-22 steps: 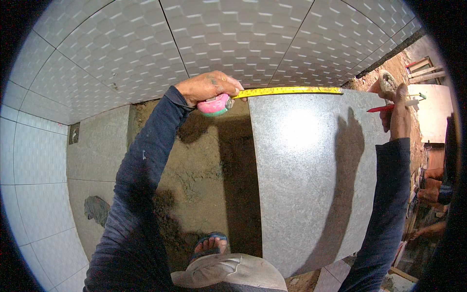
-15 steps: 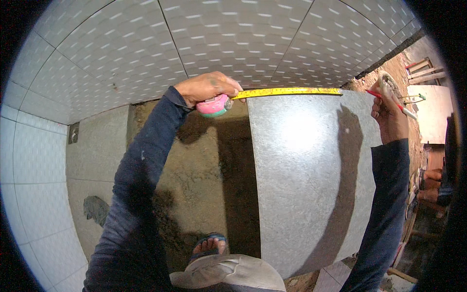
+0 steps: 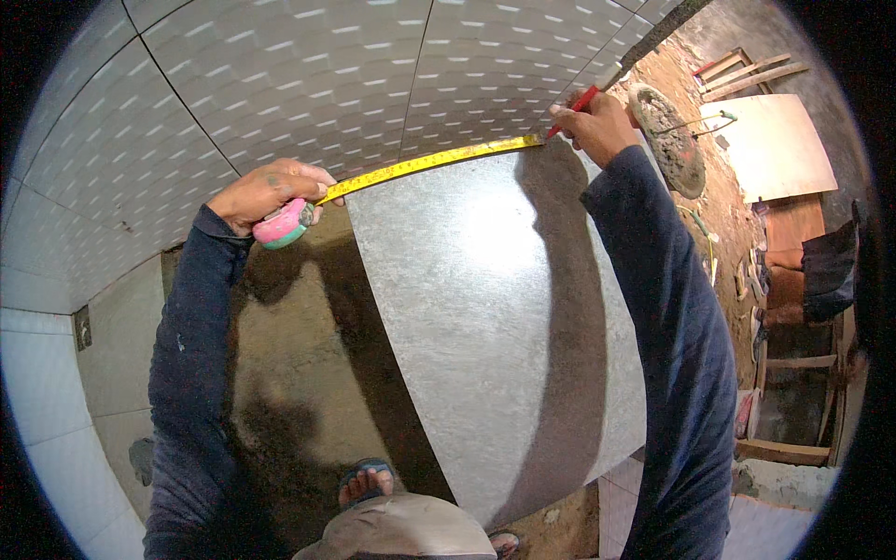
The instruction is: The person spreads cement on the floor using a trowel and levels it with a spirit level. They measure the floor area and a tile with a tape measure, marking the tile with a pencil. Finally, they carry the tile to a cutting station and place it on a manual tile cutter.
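Note:
My left hand (image 3: pixel 266 194) is closed round a pink and green tape measure (image 3: pixel 280 227) at the far left corner of a large grey floor tile (image 3: pixel 448 280). Its yellow blade is drawn out along the tile's far edge, beside the wall. At the blade's far end, my right hand (image 3: pixel 602 129) grips a red pen (image 3: pixel 586 97). The pen's lower tip points down close to the blade's end; whether it touches the tile I cannot tell. My right arm's shadow falls across the tile.
White textured wall tiles (image 3: pixel 308 84) rise behind and at the left. Left of the grey tile lies bare sandy floor (image 3: pixel 289 373). Beyond it at the right are an oval pan of mortar (image 3: pixel 667 140), a pale board (image 3: pixel 779 145) and timber pieces (image 3: pixel 756 79).
My right hand has come leftward with the pen to the end of the tape blade. My left hand still holds the tape measure at the corner. The whole view has turned and shifted.

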`<act>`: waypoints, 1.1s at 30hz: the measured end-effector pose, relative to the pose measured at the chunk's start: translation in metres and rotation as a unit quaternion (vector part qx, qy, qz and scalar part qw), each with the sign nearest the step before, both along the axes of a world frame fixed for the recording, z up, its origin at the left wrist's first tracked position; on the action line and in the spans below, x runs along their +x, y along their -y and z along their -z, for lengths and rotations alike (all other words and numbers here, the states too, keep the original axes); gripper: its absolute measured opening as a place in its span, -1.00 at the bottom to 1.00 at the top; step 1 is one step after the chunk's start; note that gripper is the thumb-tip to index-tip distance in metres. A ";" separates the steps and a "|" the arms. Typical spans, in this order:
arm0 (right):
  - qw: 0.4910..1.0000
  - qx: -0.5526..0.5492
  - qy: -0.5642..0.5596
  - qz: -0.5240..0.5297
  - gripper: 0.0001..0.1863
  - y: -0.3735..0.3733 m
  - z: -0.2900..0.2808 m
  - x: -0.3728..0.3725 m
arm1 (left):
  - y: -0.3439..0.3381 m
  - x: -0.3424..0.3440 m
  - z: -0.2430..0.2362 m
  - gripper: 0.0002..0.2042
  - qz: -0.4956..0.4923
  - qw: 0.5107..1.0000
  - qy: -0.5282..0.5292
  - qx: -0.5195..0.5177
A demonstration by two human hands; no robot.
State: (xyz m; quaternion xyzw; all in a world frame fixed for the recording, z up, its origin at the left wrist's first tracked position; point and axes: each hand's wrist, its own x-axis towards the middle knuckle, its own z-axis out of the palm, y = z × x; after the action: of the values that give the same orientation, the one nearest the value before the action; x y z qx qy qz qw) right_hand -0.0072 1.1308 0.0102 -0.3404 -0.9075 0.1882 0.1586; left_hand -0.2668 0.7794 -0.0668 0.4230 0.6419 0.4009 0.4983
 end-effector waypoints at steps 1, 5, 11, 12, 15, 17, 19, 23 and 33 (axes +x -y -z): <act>1.000 0.005 0.005 0.000 -0.66 -0.001 0.004 -0.003 | 0.001 0.002 -0.004 -0.70 0.006 1.000 -0.021 0.010; 0.999 0.005 0.025 0.026 -0.65 -0.001 0.004 -0.014 | 0.005 -0.003 -0.005 -0.69 0.016 0.999 -0.044 0.020; 0.999 -0.029 -0.001 0.040 -0.61 -0.007 0.019 -0.018 | 0.004 0.000 -0.006 -0.70 0.024 1.000 -0.006 0.008; 0.998 -0.036 -0.007 0.050 -0.61 -0.009 0.020 -0.019 | 0.003 -0.001 -0.003 -0.70 0.026 1.000 -0.004 0.009; 0.996 -0.026 -0.059 0.058 -0.63 -0.016 0.021 -0.006 | -0.002 0.001 0.002 -0.69 0.036 0.999 -0.010 0.011; 0.987 -0.069 -0.144 0.034 -0.66 0.000 -0.002 0.015 | 0.007 0.007 -0.008 -0.69 0.037 0.999 -0.039 0.006; 0.970 -0.095 -0.221 0.027 -0.69 0.034 -0.040 0.043 | 0.040 0.006 -0.023 -0.68 -0.003 1.000 -0.012 -0.007; 0.972 -0.136 -0.175 0.075 -0.71 0.064 -0.078 0.156 | 0.074 0.067 -0.050 -0.65 -0.016 0.998 0.048 -0.047; 0.956 -0.227 -0.187 0.013 -0.70 0.228 -0.046 0.317 | 0.139 0.274 -0.062 -0.68 0.068 0.954 0.240 -0.167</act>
State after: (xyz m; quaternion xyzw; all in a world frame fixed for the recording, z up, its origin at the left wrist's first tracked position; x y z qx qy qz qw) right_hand 0.3100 0.9032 0.0565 -0.3379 -0.7902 0.4479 0.2466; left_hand 0.0071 0.6402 -0.0046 0.2680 0.5305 0.3431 0.7274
